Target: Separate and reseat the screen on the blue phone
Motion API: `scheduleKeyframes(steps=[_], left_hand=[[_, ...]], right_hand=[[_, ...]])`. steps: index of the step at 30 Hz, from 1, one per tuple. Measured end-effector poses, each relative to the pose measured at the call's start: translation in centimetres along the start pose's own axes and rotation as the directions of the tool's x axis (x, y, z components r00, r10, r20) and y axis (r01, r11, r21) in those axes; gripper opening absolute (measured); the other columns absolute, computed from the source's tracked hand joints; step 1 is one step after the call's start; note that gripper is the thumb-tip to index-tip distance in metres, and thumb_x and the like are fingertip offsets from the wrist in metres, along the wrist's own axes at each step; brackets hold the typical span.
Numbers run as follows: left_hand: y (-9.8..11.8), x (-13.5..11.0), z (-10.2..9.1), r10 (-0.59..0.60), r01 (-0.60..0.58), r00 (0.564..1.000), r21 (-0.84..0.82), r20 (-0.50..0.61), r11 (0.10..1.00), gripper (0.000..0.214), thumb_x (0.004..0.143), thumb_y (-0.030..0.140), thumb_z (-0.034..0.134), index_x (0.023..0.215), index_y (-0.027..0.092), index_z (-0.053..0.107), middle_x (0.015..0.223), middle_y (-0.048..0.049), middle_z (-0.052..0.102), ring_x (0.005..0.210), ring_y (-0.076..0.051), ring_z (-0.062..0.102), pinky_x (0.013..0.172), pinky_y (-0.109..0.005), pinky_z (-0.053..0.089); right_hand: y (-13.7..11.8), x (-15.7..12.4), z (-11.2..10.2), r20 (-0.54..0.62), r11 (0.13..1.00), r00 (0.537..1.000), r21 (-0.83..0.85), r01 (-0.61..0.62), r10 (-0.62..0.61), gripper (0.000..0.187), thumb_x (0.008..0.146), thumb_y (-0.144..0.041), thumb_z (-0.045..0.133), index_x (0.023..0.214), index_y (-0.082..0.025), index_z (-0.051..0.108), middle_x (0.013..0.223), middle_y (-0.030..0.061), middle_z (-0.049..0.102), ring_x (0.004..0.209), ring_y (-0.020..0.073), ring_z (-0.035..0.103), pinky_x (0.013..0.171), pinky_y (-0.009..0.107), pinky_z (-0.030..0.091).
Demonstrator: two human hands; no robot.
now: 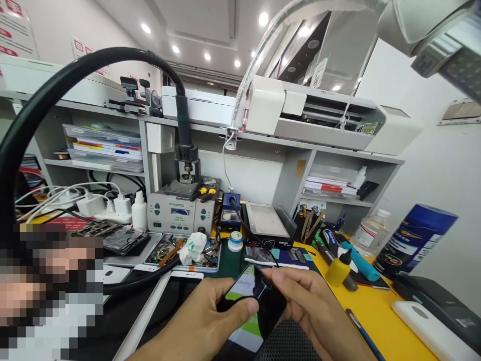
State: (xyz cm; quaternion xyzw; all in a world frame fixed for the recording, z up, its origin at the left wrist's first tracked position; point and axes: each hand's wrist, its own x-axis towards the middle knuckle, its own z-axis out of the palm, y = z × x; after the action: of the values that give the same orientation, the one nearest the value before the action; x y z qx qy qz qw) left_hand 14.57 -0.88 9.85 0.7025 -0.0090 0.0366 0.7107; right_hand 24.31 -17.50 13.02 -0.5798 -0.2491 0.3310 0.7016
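A dark glossy smartphone (273, 307) is held between my two hands, tilted, low in the middle of the view. Green and white patches show on its left part; whether they are a lit screen or a reflection I cannot tell. My left hand (218, 316) is closed on the left edge, its thumb lying across the face. At the upper right edge, my right hand (313, 301) grips with thumb and fingers, some of them hidden behind the phone. Below it lies a black perforated surface (289, 341). A small round jar (235, 241) stands beyond the phone.
A thick black hose (93, 57) arches over the left side from a hot-air station (178, 215). Crumpled tissue (193, 249) lies on a parts tray (154, 258). Rightward stand a yellow bottle (338, 272), a clear bottle (370, 233) and a blue can (417, 240). A blurred person (48, 281) is at left.
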Motion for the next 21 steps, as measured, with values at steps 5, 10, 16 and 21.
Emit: scheduleKeyframes(steps=[5,10,16,21], left_hand=[[0.5,-0.6,-0.2,0.007,-0.007,0.999,0.003,0.04,1.0,0.028,0.084,0.042,0.069,0.087,0.014,0.067,0.071,-0.0002,0.058,0.079,-0.02,0.056,0.073,-0.027,0.043],[0.7,-1.2,-0.7,-0.008,0.006,0.996,0.022,0.086,1.0,0.025,0.089,0.038,0.062,0.1,0.016,0.067,0.086,-0.0027,0.063,0.081,-0.019,0.057,0.074,-0.027,0.044],[0.9,-1.3,-1.3,0.027,-0.025,0.987,-0.018,0.157,1.0,0.023,0.085,0.02,0.064,0.108,0.019,0.067,0.096,-0.002,0.065,0.093,-0.02,0.057,0.086,-0.03,0.045],[1.1,-1.1,-1.8,-0.053,0.073,0.984,-0.117,0.168,0.99,0.015,0.081,0.018,0.066,0.097,0.017,0.065,0.091,-0.0023,0.065,0.09,-0.019,0.06,0.081,-0.029,0.049]], right_hand=[[0.3,-0.5,-0.2,-0.103,1.0,0.995,-0.031,-0.004,0.001,0.036,0.071,-0.044,0.087,0.095,-0.018,0.079,0.078,0.0038,0.075,0.067,0.0156,0.067,0.062,0.024,0.056],[0.6,-0.7,-0.4,-0.085,0.998,0.996,-0.064,0.015,-0.02,0.034,0.07,-0.04,0.088,0.095,-0.02,0.079,0.087,0.0046,0.077,0.071,0.0158,0.067,0.063,0.023,0.055],[0.9,0.1,-1.2,-0.053,0.989,0.998,-0.141,0.035,-0.043,0.028,0.078,-0.038,0.082,0.1,-0.022,0.078,0.085,0.0044,0.077,0.069,0.0149,0.067,0.063,0.022,0.055],[0.5,0.6,-1.5,-0.112,0.998,0.993,-0.057,0.034,-0.04,0.036,0.077,-0.036,0.084,0.107,-0.017,0.076,0.085,0.0077,0.077,0.071,0.019,0.069,0.063,0.028,0.058]])
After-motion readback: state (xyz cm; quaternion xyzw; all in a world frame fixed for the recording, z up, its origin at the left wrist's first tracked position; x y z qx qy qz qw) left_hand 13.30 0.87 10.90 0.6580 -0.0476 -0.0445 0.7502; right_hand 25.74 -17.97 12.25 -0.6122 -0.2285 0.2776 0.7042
